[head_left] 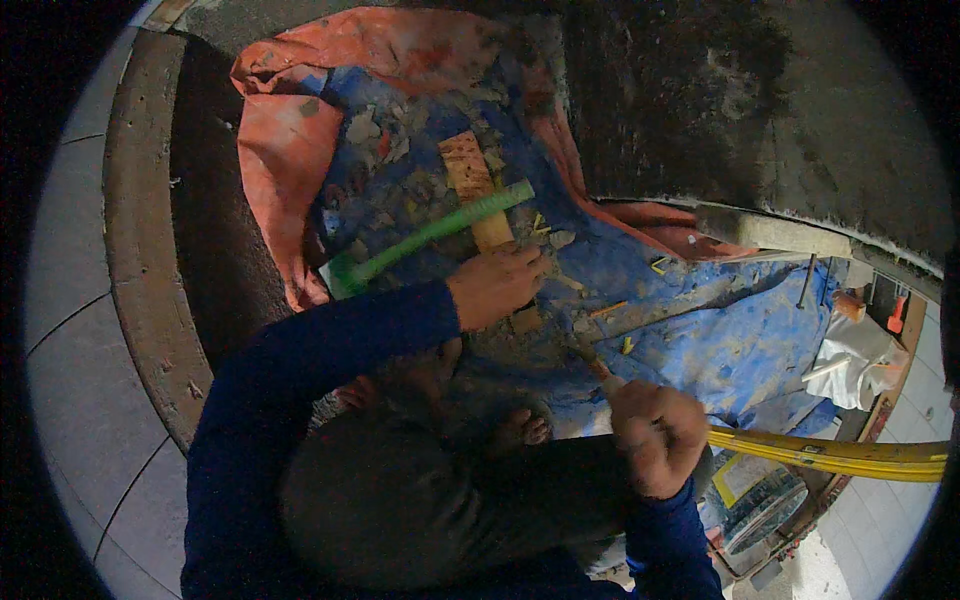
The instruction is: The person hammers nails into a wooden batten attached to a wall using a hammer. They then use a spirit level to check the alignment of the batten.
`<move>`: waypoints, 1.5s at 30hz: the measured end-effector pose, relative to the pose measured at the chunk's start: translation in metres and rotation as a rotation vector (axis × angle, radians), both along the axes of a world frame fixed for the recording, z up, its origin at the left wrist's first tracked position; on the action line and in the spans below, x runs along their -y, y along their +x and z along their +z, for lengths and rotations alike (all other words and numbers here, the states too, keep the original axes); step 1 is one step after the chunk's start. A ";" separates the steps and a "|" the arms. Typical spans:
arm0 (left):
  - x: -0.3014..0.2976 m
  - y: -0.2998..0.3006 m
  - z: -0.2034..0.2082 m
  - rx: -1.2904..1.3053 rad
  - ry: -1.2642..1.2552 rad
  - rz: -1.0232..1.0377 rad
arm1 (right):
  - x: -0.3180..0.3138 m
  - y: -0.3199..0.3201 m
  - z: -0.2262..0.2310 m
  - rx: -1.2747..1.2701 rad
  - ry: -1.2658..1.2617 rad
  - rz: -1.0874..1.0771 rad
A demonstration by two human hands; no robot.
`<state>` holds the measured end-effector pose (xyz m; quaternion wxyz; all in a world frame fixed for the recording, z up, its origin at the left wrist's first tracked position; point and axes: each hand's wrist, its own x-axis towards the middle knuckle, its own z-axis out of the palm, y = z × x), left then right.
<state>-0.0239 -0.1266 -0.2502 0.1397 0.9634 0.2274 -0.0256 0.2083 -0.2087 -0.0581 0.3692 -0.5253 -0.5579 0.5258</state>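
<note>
My left hand (497, 288) lies across the near part of a narrow wooden board (466, 168), its fingers bent over the board's right edge. A smaller stretch of wood shows just below that hand. My right hand (660, 435) is closed in a fist around a tool with a wood-coloured shaft (603, 374). The tool points up and left toward the board; its far end is dark and I cannot make out its kind. Across the board, beyond my left hand, lies a long green strip-like piece (440, 232) with a wider left end.
A dusty blue tarp (740, 330) with orange folded edges (285, 150) holds scattered debris (365, 130). At right are a yellow bar (830, 455), a dirty bucket (765, 510), a white bag (860, 355) and a red-handled tool (896, 314). A wooden beam (140, 220) runs along the left.
</note>
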 end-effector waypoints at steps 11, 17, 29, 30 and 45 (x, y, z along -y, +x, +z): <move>-0.051 -0.032 0.083 0.385 -0.399 0.272 | 0.009 0.022 -0.001 -0.148 0.003 -0.343; -0.106 -0.040 0.081 1.026 -0.727 1.129 | 0.010 0.022 -0.003 -0.089 0.034 -0.323; -0.063 -0.098 -0.041 -0.036 0.067 0.951 | 0.009 0.007 -0.023 -0.258 0.043 -0.321; -0.058 -0.099 -0.036 -0.048 -0.044 0.976 | 0.008 0.007 -0.024 -0.318 0.056 -0.302; -0.031 -0.063 -0.053 0.077 -0.113 0.643 | -0.056 -0.054 0.007 -0.224 0.238 -0.151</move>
